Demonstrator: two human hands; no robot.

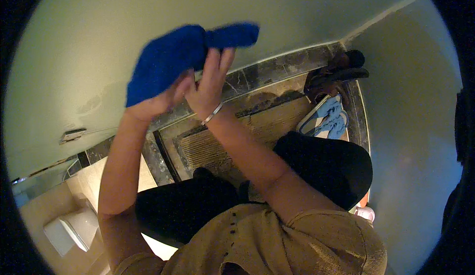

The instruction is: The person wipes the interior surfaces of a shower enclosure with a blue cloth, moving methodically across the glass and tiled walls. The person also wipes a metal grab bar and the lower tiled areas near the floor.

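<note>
A bright blue cloth (169, 58) is raised in front of a pale green wall (282, 11), its narrower end sticking out to the right. Whether it touches the wall is unclear. My left hand (156, 102) holds the cloth from below; the cloth covers part of this hand, and motion blurs its fingers. Close beside it, my right hand (207, 84) has a silver bracelet (212, 114) at the wrist. Its upstretched fingers grip the lower edge near the cloth's narrow end, with some fingertips hidden.
Below lies a ribbed brown mat (207, 145) along dark stone skirting (256, 71). Blue-and-white footwear (328, 117) and dark brown footwear (326, 78) fill the right corner. A wall outlet (73, 136) sits at left, above a white fixture resembling a toilet (76, 226).
</note>
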